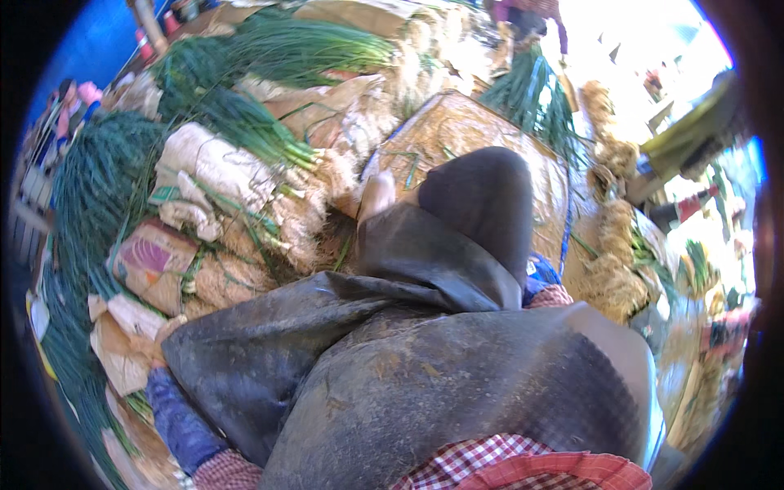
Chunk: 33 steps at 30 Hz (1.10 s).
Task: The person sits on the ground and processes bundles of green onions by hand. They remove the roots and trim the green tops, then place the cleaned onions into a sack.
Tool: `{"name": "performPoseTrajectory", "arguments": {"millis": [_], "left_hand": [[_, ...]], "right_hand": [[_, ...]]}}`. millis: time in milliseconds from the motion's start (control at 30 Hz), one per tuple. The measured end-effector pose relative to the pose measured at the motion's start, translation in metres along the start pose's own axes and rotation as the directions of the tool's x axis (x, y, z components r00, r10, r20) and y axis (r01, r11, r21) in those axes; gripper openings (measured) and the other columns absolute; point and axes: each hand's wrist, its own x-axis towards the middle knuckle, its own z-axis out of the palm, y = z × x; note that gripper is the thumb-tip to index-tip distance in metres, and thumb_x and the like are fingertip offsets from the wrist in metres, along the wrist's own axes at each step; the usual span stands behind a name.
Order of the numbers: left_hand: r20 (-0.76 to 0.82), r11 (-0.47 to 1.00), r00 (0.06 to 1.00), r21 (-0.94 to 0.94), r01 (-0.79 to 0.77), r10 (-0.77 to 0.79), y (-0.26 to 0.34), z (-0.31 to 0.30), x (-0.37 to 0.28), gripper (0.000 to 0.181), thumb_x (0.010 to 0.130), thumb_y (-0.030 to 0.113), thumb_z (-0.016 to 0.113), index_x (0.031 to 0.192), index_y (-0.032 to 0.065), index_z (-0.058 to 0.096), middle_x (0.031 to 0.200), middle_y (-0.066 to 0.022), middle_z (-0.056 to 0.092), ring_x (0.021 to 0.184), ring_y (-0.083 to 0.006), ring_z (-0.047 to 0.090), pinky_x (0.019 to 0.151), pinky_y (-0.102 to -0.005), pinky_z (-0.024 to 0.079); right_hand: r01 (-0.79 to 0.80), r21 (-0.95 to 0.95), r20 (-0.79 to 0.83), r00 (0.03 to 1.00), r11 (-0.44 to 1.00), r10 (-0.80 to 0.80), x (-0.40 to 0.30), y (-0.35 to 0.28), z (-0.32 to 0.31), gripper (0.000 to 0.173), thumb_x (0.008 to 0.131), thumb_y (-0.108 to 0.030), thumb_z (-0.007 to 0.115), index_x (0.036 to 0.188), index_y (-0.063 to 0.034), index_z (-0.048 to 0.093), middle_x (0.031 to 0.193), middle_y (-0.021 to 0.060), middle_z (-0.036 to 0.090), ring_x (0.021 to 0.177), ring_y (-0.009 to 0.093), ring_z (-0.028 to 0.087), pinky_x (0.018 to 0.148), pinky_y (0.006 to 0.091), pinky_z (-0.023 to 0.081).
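My left hand (pixel 147 348), below a blue sleeve, rests against a brown paper wrapper (pixel 116 355) beside my apron-covered left knee. Whether its fingers grip the paper is hard to tell. My right hand is out of view behind my raised right knee; only its blue cuff (pixel 539 272) and checked sleeve (pixel 551 296) show. A dark, soiled apron (pixel 416 373) covers my lap. Ahead to the left lie bundles of green onions (pixel 257 125) with pale stems and stringy roots (pixel 300 226). A whitish sack (pixel 214 162) and a printed paper sack (pixel 153 263) wrap some of them.
A wet, muddy sheet (pixel 465 125) with a blue edge spreads beyond my knees, my bare foot (pixel 376 193) near it. Long onion leaves (pixel 101 177) heap at left. A root pile (pixel 612 263) lies right. Another person (pixel 533 15) stands ahead, holding onions (pixel 533 92).
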Motion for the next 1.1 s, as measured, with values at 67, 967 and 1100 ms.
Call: {"name": "performPoseTrajectory", "arguments": {"millis": [67,967,1100], "left_hand": [[-0.102,0.993,0.992,0.101,-0.067,0.078,-0.010,-0.004,0.002,0.026,0.096,0.020,0.055,0.111,0.0012,0.063,0.102,-0.0077,0.066,0.090,-0.0162,0.063,0.082,-0.0287,0.051],[-0.229,0.158,0.944,0.968,0.195,0.237,0.139,0.137,0.047,0.034,0.085,0.034,0.060,0.108,0.0108,0.069,0.100,-0.0140,0.069,0.097,-0.0284,0.065,0.085,-0.0386,0.049],[-0.175,-0.005,0.981,0.984,0.176,0.078,0.142,0.181,0.114,0.054,0.088,0.037,0.055,0.132,0.0044,0.054,0.136,-0.0194,0.051,0.126,-0.0303,0.049,0.107,-0.0376,0.038]], "right_hand": [[-0.021,-0.042,0.009,1.000,0.999,0.022,0.016,0.005,-0.007,0.028,0.084,-0.019,0.062,0.109,-0.0066,0.068,0.110,0.0159,0.067,0.102,0.028,0.065,0.087,0.0378,0.051],[0.637,0.546,-0.673,0.720,0.544,-0.168,0.092,-0.065,-0.366,0.036,0.091,-0.014,0.056,0.124,0.0019,0.060,0.116,0.0093,0.066,0.097,0.019,0.065,0.086,0.0289,0.051],[0.766,0.426,-0.456,0.641,0.481,-0.617,0.097,-0.254,-0.359,0.036,0.093,-0.021,0.060,0.124,-0.0022,0.062,0.116,0.0115,0.067,0.100,0.017,0.063,0.088,0.0282,0.050]]}}
